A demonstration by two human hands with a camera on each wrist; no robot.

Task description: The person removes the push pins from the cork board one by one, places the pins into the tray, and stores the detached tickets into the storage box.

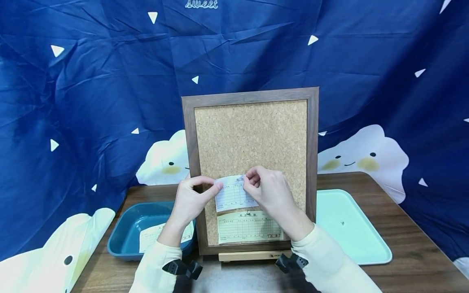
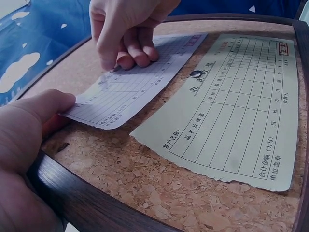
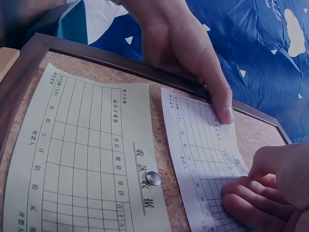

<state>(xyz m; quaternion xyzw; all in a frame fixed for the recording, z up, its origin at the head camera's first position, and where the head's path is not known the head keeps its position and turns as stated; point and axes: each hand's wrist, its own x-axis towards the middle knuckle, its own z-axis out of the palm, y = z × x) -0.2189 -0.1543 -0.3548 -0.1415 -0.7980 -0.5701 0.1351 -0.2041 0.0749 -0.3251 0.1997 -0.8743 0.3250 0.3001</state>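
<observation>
White slip (image 1: 230,197) on cork board (image 1: 253,138), left hand (image 1: 191,199) pinching its corner, right hand (image 1: 272,191) pinching its top edge, green slip (image 1: 242,229) below.

In the grip, thin matt paper (image 1: 230,196); behind it, rough cork (image 1: 253,138) (grainy even from where I stand) inside a wood-grained frame (image 1: 312,154); below, a glossy metal pin (image 3: 153,178).

corkboard (image 1: 253,138) stands on counter (image 1: 414,268) btwn bin (image 1: 128,226) on l, w/ another slip (image 1: 147,239) in it, & tray (image 1: 348,240) on r, curtain (image 1: 253,49) behind, upper slip (image 1: 231,196) agst corkboard just abv lower slip (image 1: 247,228).
</observation>
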